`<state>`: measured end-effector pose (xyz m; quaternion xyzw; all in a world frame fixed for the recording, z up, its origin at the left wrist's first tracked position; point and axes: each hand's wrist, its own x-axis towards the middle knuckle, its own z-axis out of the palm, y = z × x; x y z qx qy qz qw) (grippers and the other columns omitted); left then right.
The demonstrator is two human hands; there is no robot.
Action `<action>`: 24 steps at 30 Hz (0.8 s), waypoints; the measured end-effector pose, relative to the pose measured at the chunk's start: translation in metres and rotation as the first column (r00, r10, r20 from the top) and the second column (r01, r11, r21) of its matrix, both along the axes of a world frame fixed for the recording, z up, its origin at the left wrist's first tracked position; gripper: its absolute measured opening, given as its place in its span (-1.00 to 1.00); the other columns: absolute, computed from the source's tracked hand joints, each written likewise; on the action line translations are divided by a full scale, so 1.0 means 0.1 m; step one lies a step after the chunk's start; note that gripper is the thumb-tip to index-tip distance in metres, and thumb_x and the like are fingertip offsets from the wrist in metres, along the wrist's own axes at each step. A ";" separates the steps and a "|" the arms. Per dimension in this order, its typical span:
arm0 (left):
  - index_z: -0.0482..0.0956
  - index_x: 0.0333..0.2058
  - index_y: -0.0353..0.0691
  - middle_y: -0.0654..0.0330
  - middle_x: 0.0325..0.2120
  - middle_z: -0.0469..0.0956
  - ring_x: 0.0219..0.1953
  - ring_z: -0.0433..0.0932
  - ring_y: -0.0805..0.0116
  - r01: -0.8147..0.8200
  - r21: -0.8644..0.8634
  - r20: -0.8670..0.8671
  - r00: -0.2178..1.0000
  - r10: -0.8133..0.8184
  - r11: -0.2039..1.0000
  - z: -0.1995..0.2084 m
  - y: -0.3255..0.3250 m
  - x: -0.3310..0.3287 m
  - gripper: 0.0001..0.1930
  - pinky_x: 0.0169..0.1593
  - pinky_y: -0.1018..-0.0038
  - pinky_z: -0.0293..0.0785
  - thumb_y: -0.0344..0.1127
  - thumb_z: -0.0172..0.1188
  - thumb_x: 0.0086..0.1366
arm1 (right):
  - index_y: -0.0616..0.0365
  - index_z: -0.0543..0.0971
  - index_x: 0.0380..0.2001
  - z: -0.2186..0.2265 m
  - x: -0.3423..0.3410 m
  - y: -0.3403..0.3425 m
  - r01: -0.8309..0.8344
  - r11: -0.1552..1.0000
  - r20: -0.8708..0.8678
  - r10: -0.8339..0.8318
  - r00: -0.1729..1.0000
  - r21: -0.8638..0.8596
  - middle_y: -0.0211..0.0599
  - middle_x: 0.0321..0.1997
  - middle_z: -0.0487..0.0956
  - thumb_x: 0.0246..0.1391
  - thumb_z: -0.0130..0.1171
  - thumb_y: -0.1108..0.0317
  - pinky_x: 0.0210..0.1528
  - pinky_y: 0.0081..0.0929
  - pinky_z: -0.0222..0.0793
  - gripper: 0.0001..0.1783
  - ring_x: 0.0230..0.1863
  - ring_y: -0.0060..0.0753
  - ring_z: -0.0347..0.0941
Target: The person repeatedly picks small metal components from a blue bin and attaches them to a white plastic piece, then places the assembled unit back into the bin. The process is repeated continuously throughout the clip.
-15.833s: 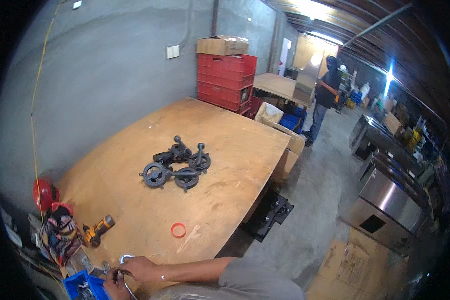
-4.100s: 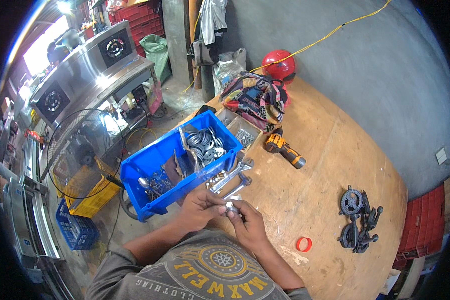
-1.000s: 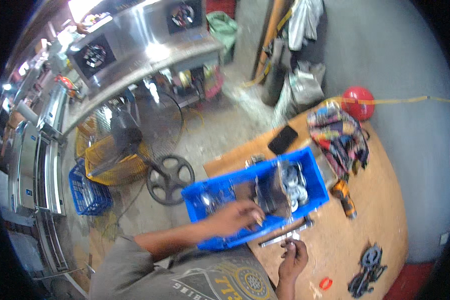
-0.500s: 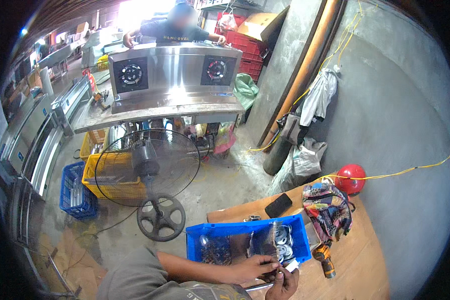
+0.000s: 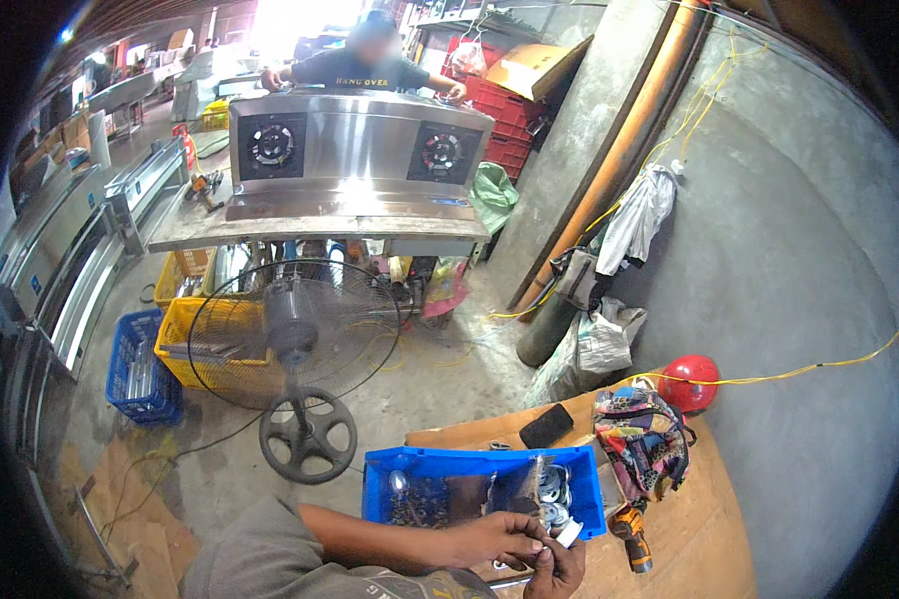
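Note:
My left hand (image 5: 504,540) and my right hand (image 5: 556,572) meet above the near edge of a blue parts bin (image 5: 380,486), fingertips pinched together. A small white piece (image 5: 569,533) sticks out from the fingers of my right hand; its kind I cannot make out. What my left fingertips pinch is hidden. Just below the hands, part of a thin metal rod (image 5: 512,580) shows. The bin holds dark small parts (image 5: 420,504) in its left section and white ring-shaped parts (image 5: 552,484) in its right section.
A wooden table (image 5: 704,539) carries an orange-black power drill (image 5: 631,539), a patterned bag (image 5: 644,439), a black phone (image 5: 546,426) and a red round object (image 5: 689,383). A pedestal fan (image 5: 295,319) stands ahead. Beyond it, a person stands behind a steel stove (image 5: 355,145) on a bench.
The view has shifted slightly, so the bin and table sit a little further left. My hands stay together at the bin's near edge, with the white piece still there.

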<state>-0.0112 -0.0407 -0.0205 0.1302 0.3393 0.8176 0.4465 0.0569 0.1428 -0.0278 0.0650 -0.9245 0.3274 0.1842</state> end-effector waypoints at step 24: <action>0.53 -0.13 -0.27 0.22 -0.27 0.61 -0.25 0.61 0.46 0.083 0.026 0.101 0.991 -0.085 0.996 0.15 0.03 -0.04 -0.74 -0.14 0.50 0.55 -0.27 0.29 0.29 | 0.20 0.62 -0.04 0.42 0.13 -0.11 -0.184 0.855 -0.083 0.164 0.983 -0.485 0.00 0.02 0.50 0.02 0.32 0.34 0.05 -0.31 0.38 -0.60 0.03 -0.11 0.48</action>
